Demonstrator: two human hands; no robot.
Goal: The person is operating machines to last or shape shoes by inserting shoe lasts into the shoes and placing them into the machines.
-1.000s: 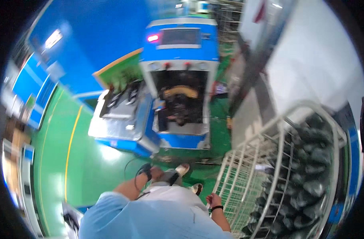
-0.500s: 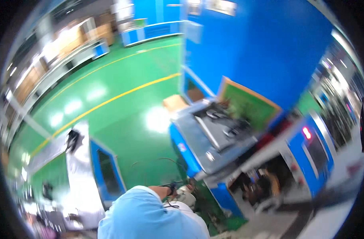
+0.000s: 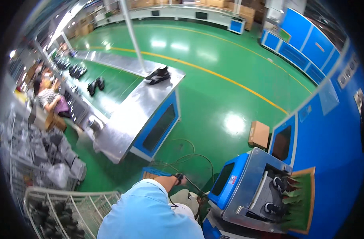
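My left hand (image 3: pixel 182 180), with a dark band at the wrist, hangs low beside my light trousers (image 3: pixel 186 201). It is small and blurred, so its fingers do not show clearly. Nothing can be made out in it. A light blue sleeve (image 3: pixel 146 209) covers my upper arm. My right hand is out of view. To the right, two dark shoes with pale soles lie on the bed of a blue and grey machine, the nearer shoe (image 3: pixel 272 208) and the farther shoe (image 3: pixel 280 184). Black shoes (image 3: pixel 158 75) stand on a metal-topped bench (image 3: pixel 128 115) ahead.
A white wire cart (image 3: pixel 76 194) holding dark items stands near left, with grey racks behind it. Hoses (image 3: pixel 194 153) lie on the green floor by the bench. A cardboard box (image 3: pixel 259 134) sits beside the blue wall. People (image 3: pixel 48 97) sit at the far left.
My view has swung left: the machine and blue wall shifted right, and the bench and wire cart came into fuller view. My left arm keeps nearly the same place in the picture.
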